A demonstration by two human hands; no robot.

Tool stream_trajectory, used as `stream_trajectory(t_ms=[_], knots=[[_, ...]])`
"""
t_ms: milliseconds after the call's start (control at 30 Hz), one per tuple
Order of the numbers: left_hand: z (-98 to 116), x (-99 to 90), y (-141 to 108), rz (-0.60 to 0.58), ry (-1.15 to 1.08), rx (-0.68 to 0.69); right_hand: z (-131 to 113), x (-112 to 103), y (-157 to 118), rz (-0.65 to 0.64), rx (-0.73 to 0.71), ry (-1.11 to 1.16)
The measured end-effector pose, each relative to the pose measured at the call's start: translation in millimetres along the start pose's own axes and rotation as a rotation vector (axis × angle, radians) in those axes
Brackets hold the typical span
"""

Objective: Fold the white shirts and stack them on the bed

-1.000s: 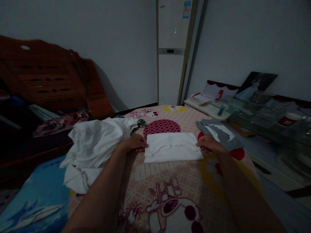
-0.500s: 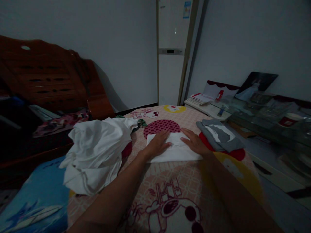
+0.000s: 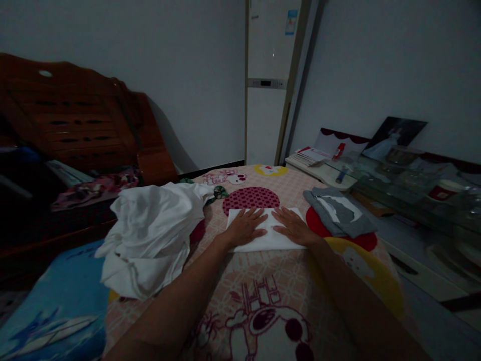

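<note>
Indoors, the left hand (image 3: 245, 228) and right hand (image 3: 293, 226) are resting flat, slightly apart, on folded white cloth (image 3: 271, 242) atop a pink patterned tablecloth (image 3: 287, 271) — a wooden bench (image 3: 77, 113) and tall white unit (image 3: 265, 120) are standing beyond

A single head-worn view faces forward and down along the patterned surface (image 3: 263, 268), near enough that both forearms (image 3: 191, 288) run in from the bottom edge to the left hand (image 3: 245, 228) and right hand (image 3: 293, 226) mid-frame (it is wide, reaching the tall white unit (image 3: 265, 125) and walls (image 3: 195, 75) beyond).
</note>
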State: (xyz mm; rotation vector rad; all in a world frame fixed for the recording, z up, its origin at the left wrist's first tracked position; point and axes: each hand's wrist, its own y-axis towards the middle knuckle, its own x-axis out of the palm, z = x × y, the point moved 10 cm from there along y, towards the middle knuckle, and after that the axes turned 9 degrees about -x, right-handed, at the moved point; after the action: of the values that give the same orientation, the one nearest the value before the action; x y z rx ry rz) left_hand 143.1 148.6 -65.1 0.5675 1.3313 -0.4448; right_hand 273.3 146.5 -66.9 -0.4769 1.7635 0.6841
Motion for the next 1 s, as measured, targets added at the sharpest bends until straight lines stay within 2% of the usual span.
stream_trajectory(t_ms=[200,400,667,1000], knots=[[-0.7,-1.2,0.3,-0.006,-0.027,-0.016,-0.2,0.8,-1.7,0.021,-0.006,-0.019],[-0.5,-2.7,-1.5,0.045,-0.030,-0.016,-0.5,-0.2,-1.8,0.059,-0.019,-0.023],[-1.8,1.9,0.5,0.048,-0.021,-0.001,0.5,0.1,-1.9,0.059,-0.006,-0.040],[-1.5,-0.8,-0.3,0.052,-0.016,-0.021,0.8,0.2,-1.9,0.056,-0.004,-0.041]])
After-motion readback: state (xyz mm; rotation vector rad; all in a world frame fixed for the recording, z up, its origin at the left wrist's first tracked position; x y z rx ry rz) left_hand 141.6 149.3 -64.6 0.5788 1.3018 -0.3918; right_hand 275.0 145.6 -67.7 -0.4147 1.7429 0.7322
